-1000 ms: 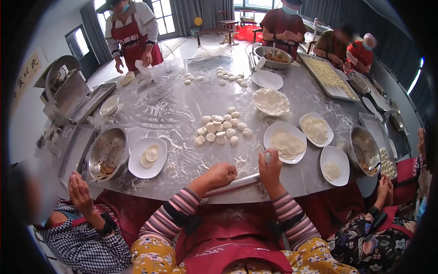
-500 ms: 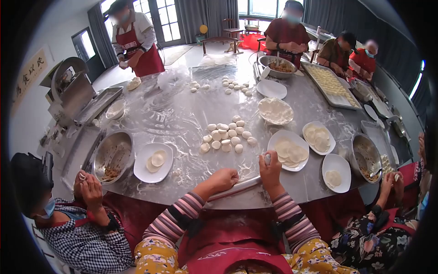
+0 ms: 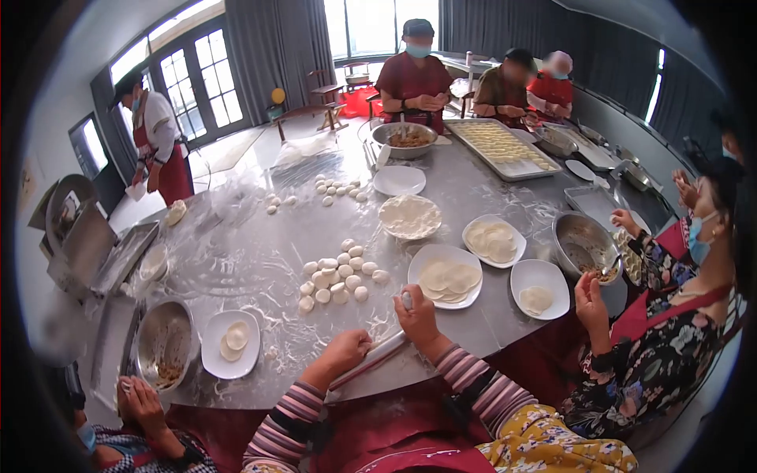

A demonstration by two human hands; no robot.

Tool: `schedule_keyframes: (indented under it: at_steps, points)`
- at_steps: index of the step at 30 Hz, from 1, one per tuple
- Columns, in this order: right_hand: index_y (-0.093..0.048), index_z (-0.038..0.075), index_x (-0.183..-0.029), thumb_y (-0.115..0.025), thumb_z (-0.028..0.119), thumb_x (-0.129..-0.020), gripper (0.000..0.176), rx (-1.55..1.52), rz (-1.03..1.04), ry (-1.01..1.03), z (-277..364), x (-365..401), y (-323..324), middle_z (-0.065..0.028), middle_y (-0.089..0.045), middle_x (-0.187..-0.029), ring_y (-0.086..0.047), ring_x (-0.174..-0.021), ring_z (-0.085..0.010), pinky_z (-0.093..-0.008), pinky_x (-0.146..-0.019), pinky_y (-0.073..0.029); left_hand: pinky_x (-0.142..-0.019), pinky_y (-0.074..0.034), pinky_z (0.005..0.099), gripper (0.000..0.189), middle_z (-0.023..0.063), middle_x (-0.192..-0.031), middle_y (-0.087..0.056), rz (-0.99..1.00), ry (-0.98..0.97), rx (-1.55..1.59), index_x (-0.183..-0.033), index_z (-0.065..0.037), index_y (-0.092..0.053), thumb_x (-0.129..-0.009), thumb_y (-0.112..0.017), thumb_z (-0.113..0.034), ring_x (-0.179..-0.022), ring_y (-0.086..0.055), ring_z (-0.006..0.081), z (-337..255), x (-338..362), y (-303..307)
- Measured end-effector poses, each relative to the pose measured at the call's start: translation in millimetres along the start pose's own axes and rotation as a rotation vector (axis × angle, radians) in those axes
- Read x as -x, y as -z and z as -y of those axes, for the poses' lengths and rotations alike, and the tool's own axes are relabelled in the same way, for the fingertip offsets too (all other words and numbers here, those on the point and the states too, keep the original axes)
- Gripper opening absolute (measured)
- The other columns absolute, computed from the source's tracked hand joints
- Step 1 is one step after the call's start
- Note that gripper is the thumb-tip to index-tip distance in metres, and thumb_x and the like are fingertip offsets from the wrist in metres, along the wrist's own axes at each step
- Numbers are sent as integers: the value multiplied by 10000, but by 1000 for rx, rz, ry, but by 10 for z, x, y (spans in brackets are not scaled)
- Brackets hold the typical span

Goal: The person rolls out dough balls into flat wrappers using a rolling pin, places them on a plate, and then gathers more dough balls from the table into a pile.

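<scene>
My right hand (image 3: pixel 418 322) is wrapped around a rolling pin (image 3: pixel 407 300), with only its rounded grey end showing above the fist. My left hand (image 3: pixel 344 351) is closed just above the table's near edge; whatever its fingers may hold is hidden. Beyond it, several floured dough pieces (image 3: pixel 344 272) lie grouped on the metal table (image 3: pixel 260 292). A white plate stacked with round dough wrappers (image 3: pixel 449 277) is right behind my right hand. Past the dough pieces sits a bowl of flour (image 3: pixel 410 217).
At left stand a plate with wrappers (image 3: pixel 234 340) and a steel filling bowl (image 3: pixel 167 347). More wrapper plates (image 3: pixel 539 289) and another filling bowl (image 3: pixel 585 243) are at right, near a co-worker (image 3: pixel 662 339). A tray of dumplings (image 3: pixel 505 150) lies farther back.
My view has swung to the right, so the table's contents appear farther left. Both my hands stay closed near the table edge. The far-left co-worker has turned and lowered their hands.
</scene>
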State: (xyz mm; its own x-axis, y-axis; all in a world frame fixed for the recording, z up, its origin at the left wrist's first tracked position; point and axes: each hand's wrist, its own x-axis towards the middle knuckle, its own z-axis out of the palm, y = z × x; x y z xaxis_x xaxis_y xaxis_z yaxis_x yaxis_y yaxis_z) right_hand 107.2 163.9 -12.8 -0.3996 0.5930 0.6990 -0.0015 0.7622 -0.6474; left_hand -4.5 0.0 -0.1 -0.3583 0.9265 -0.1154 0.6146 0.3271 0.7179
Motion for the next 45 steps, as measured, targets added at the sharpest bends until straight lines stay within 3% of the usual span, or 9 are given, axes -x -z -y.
schedule_keyframes:
  at_steps: [6, 12, 18, 20, 34, 39, 42, 43, 45]
  points:
    - [-486, 50, -964, -656, 90, -799, 239, -49, 39, -78, 211, 340, 494, -211, -571, -721, -582, -658, -407, -425, -529, -447, -638, -469, 398, 190, 201, -740, -623, 19, -39, -39, -828, -9, -631, -799, -596, -194, -698, -609, 343, 158, -2, -75]
    - [-488, 46, -967, -651, 68, -788, 243, -50, 29, -58, 143, 225, 329, -207, -558, -714, -570, -644, -402, -435, -524, -437, -608, -467, 315, 149, 89, -686, -610, 80, 74, 72, -841, 13, -607, -802, -611, -131, -644, -559, 152, -119, 124, 0]
    - [-485, 47, -963, -652, 65, -786, 244, -67, 5, 8, 28, 109, 97, -204, -554, -711, -565, -656, -411, -442, -522, -434, -615, -466, 332, 197, 147, -715, -622, 40, 57, -50, -909, 9, -635, -808, -604, -158, -655, -576, 177, -25, -30, -14]
    - [-483, 47, -964, -652, 66, -787, 244, -59, 15, -54, 179, 303, 389, -203, -553, -708, -566, -661, -412, -443, -523, -434, -647, -472, 400, 190, 210, -760, -627, 160, 20, -126, -848, -10, -637, -776, -583, -178, -707, -622, 338, 15, -27, 13]
    - [-474, 48, -987, -640, 110, -809, 252, -28, 60, -30, 0, 42, 24, -208, -563, -718, -564, -660, -421, -442, -567, -453, -694, -477, 397, 211, 207, -819, -642, 71, 128, -21, -893, -21, -630, -821, -591, -215, -774, -627, 340, 36, -38, -14]
    - [-571, 49, -950, -663, 3, -737, 237, 238, 128, 322, 9, 490, 605, -160, -507, -921, -566, -763, -322, -396, -569, -474, -648, -471, 407, 204, 190, -750, -622, -22, 64, -65, -822, -15, -606, -806, -579, -216, -706, -611, 328, 228, -86, -106]
    - [-551, 26, -970, -601, -19, -767, 214, 312, 115, 391, 148, 483, 696, -168, -493, -911, -542, -765, -315, -406, -532, -442, -643, -469, 413, 350, 192, -740, -607, -293, -64, 144, -1089, 8, -510, -815, -578, -198, -693, -601, 325, 382, 176, -47]
    - [-522, 19, -928, -605, 3, -803, 150, 73, 80, 46, 303, 441, 675, -160, -510, -856, -536, -732, -318, -410, -553, -442, -653, -472, 424, 473, 188, -727, -607, -343, 71, 162, -1197, 52, -421, -812, -573, -176, -685, -599, 341, 369, 277, 51]
    - [-492, 18, -889, -602, 40, -838, 123, -87, 62, -240, 258, 493, 627, -108, -514, -720, -527, -579, -211, -335, -530, -444, -586, -473, 329, 401, 102, -659, -593, -643, 198, 160, -1137, 66, -419, -820, -578, -122, -626, -599, 200, 388, 522, 281]
